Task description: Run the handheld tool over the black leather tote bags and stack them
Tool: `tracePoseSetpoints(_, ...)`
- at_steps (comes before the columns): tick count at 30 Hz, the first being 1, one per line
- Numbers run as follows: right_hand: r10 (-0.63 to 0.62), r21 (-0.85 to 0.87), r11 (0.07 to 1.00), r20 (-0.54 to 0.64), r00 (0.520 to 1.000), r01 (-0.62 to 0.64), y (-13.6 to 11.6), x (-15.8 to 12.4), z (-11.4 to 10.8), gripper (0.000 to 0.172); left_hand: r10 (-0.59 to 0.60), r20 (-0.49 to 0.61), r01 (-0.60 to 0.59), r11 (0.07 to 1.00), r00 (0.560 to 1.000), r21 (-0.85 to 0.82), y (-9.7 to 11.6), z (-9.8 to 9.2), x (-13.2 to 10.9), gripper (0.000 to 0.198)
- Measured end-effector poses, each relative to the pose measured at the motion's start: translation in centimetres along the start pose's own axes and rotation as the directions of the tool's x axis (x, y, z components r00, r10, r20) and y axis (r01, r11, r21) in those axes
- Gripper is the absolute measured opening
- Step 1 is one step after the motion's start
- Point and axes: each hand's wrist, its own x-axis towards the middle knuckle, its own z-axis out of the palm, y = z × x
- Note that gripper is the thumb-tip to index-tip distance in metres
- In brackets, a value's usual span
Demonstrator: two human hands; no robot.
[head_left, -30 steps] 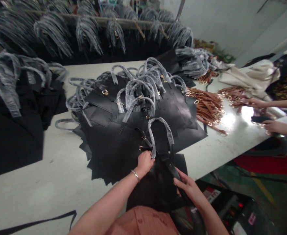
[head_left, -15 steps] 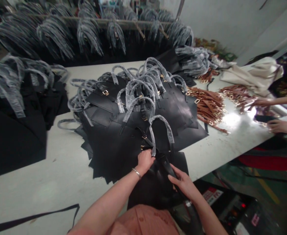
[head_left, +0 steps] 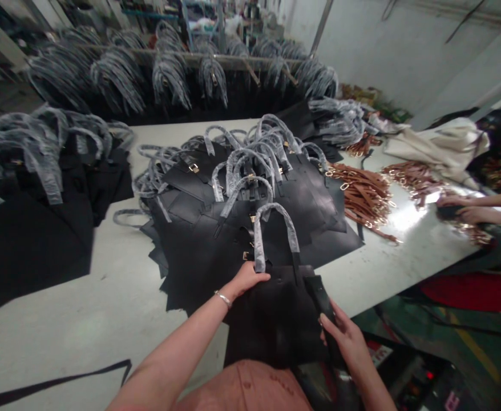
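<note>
Over black leather bag — left hand palm-down, right hand curled round strap

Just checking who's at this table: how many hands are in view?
4. The wearer's left hand and right hand are on a black leather bag at the table edge; a co-worker's two hands are at the far right. Others may be hidden.

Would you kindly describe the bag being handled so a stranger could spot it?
On the white table lies a heap of black leather bags. At its near edge, one bag has a plastic-wrapped handle raised. Only it touches the left hand and right hand.
</note>
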Motion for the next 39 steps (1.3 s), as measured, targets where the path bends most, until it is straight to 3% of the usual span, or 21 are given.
tracePoseSetpoints(2,-0.011,0.018,1.000,-0.055,0.998,0.012,0.8,-0.5,-0.6,0.097,0.043,0.071,-0.022,0.960,0.997,-0.278,0.7,-1.9,-1.5,0.039)
tracePoseSetpoints(5,-0.006,0.021,1.000,-0.096,0.995,0.008,1.8,-1.0,-1.1,0.098,0.086,0.121,0.011,0.768,0.989,-0.640,2.1,-5.4,-4.4,0.046)
tracePoseSetpoints(8,-0.006,0.035,0.999,-0.095,0.995,0.009,2.5,-1.2,-1.3,0.097,0.020,-0.048,-0.048,0.715,0.999,-0.697,3.6,-9.6,-7.7,0.037)
tracePoseSetpoints(12,-0.027,0.048,0.998,-0.089,0.996,0.032,3.2,-1.4,-1.3,0.100,0.031,-0.379,-0.243,0.816,0.925,-0.525,6.7,-16.1,-12.6,0.044)
tracePoseSetpoints(14,-0.031,0.034,0.999,-0.092,0.995,0.034,3.3,-1.6,-1.3,0.101,0.142,-0.535,-0.326,0.907,0.833,-0.267,9.0,-18.6,-15.1,0.044)
tracePoseSetpoints(16,-0.031,0.007,0.999,-0.097,0.995,0.032,3.2,-2.0,-1.3,0.101,0.289,-0.602,-0.286,0.953,0.744,0.103,11.6,-19.6,-17.0,0.033)
tracePoseSetpoints(17,-0.034,-0.007,0.999,-0.099,0.995,0.033,3.1,-2.2,-1.3,0.101,0.343,-0.587,-0.213,0.936,0.734,0.280,12.8,-19.3,-17.6,0.026)
tracePoseSetpoints(18,-0.038,-0.018,0.999,-0.104,0.994,0.037,2.9,-2.5,-1.3,0.100,0.368,-0.548,-0.125,0.894,0.751,0.430,13.9,-18.5,-17.8,0.020)
tracePoseSetpoints(20,-0.049,-0.031,0.998,-0.121,0.991,0.045,2.4,-3.0,-1.4,0.102,0.324,-0.428,0.017,0.781,0.843,0.625,15.2,-15.4,-16.9,0.013)
tracePoseSetpoints(22,-0.060,-0.040,0.998,-0.136,0.989,0.055,2.0,-3.6,-1.6,0.104,0.242,-0.266,0.015,0.712,0.933,0.702,15.0,-10.9,-14.7,0.013)
tracePoseSetpoints(24,-0.071,-0.049,0.997,-0.148,0.987,0.064,1.7,-4.0,-1.8,0.106,0.157,-0.112,-0.032,0.706,0.981,0.707,12.9,-6.2,-11.9,0.018)
tracePoseSetpoints(26,-0.076,-0.050,0.996,-0.152,0.985,0.069,1.8,-4.3,-2.1,0.106,0.090,0.012,-0.072,0.704,0.996,0.707,9.6,-2.2,-9.4,0.041)
tracePoseSetpoints(28,-0.079,-0.047,0.996,-0.150,0.986,0.072,2.2,-4.5,-2.4,0.104,-0.081,0.116,-0.022,0.721,0.990,0.693,5.8,0.5,-7.9,0.065)
tracePoseSetpoints(30,-0.081,-0.042,0.996,-0.128,0.988,0.076,2.6,-4.5,-2.6,0.102,-0.094,0.159,-0.043,0.721,0.983,0.691,2.8,1.8,-7.2,0.068)
tracePoseSetpoints(32,-0.081,-0.045,0.996,-0.090,0.993,0.077,2.9,-4.5,-2.6,0.102,-0.032,0.133,-0.069,0.721,0.991,0.690,0.8,2.3,-7.1,0.058)
tracePoseSetpoints(35,-0.064,-0.080,0.995,-0.004,0.998,0.064,3.0,-4.6,-1.9,0.101,0.045,0.046,-0.064,0.733,0.998,0.677,-0.1,2.6,-6.8,0.038)
tracePoseSetpoints(39,-0.028,-0.140,0.989,0.155,0.988,0.050,2.8,-4.6,0.1,0.095,0.096,-0.087,-0.017,0.765,0.992,0.644,-0.1,2.5,-5.7,0.030)
